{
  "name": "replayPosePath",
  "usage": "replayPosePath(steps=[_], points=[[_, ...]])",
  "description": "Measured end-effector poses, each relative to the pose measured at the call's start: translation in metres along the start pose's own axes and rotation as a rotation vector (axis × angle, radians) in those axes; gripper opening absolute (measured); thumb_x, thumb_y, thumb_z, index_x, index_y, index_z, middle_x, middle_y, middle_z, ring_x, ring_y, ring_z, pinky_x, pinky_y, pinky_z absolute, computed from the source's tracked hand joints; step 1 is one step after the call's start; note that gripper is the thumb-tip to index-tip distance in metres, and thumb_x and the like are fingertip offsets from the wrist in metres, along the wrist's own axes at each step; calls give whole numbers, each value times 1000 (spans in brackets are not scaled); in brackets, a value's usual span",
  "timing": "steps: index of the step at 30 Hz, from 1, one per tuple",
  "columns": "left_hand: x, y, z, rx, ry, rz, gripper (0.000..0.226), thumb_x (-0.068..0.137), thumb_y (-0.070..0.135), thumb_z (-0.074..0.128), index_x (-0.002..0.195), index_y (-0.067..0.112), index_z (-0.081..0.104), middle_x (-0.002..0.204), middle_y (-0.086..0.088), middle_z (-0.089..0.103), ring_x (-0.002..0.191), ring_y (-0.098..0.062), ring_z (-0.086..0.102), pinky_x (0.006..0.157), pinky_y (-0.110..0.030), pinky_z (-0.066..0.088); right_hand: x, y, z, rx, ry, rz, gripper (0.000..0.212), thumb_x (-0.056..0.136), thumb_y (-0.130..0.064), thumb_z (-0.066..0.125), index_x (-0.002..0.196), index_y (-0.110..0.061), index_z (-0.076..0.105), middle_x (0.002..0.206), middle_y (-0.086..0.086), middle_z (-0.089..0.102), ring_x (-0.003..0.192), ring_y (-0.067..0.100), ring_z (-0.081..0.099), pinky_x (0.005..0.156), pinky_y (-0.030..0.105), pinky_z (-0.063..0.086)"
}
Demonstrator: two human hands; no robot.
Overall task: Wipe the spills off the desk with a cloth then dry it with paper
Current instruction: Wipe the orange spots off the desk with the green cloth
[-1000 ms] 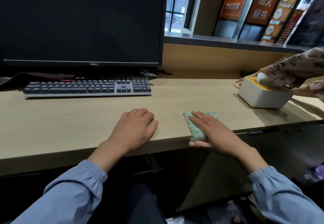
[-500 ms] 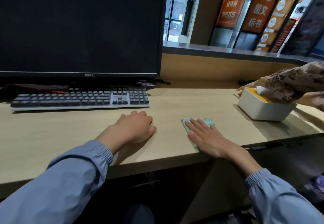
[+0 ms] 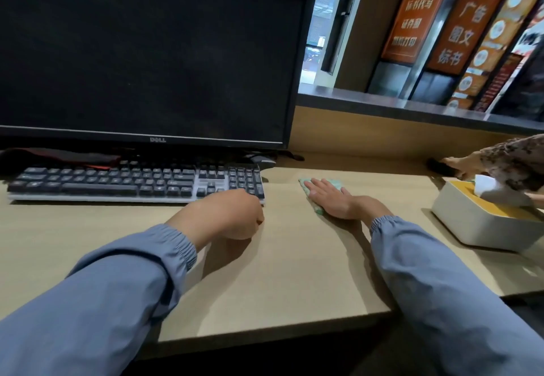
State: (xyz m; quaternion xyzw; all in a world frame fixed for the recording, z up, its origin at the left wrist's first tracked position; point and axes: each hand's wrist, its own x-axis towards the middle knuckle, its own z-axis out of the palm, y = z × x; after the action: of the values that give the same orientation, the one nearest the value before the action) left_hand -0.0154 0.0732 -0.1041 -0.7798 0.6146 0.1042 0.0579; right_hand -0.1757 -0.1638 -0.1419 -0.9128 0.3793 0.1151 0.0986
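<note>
Pressing flat-fingered, the right hand (image 3: pixel 331 200) is pinning the cloth (image 3: pixel 335 184) to the desk (image 3: pixel 294 258) beside the keyboard (image 3: pixel 132 183). Left hand (image 3: pixel 226 216) is sitting curled, probably empty. Cloth's looking soft and light, so I'm thinking palm its middle.

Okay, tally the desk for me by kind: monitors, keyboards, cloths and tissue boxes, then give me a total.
Monitor: 1
Keyboard: 1
Green cloth: 1
Tissue box: 1
Total: 4
</note>
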Motion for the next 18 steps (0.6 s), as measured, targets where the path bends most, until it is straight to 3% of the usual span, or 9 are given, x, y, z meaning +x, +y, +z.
replayPosePath(steps=[4,9,13,18], points=[[3,1,-10,50,-56,25,41,104,18,42,137,25,67,133,-5,66,114,-27,63,83,-35,50,37,3,-18,7,-28,12,55,110,-44,9,163,-33,-3,170,-5,-10,156,16,-11,124,53,-3],[10,-4,-15,93,-93,51,46,102,17,41,141,27,64,138,-4,63,121,-29,60,99,-42,55,78,5,-34,-37,-14,94,57,109,-47,8,163,-27,3,171,1,-1,157,23,-3,123,56,1],[13,-7,-16,100,-116,48,46,102,19,41,140,25,64,141,-4,61,124,-29,59,103,-46,54,93,2,-47,-44,-28,140,61,105,-54,9,161,-30,17,170,0,11,156,26,13,123,56,9],[12,-3,-17,113,-129,38,46,104,21,39,145,23,61,146,-5,58,128,-29,57,106,-44,52,104,-2,-51,45,12,324,70,100,-63,24,158,-25,33,166,7,27,150,33,28,120,52,22]])
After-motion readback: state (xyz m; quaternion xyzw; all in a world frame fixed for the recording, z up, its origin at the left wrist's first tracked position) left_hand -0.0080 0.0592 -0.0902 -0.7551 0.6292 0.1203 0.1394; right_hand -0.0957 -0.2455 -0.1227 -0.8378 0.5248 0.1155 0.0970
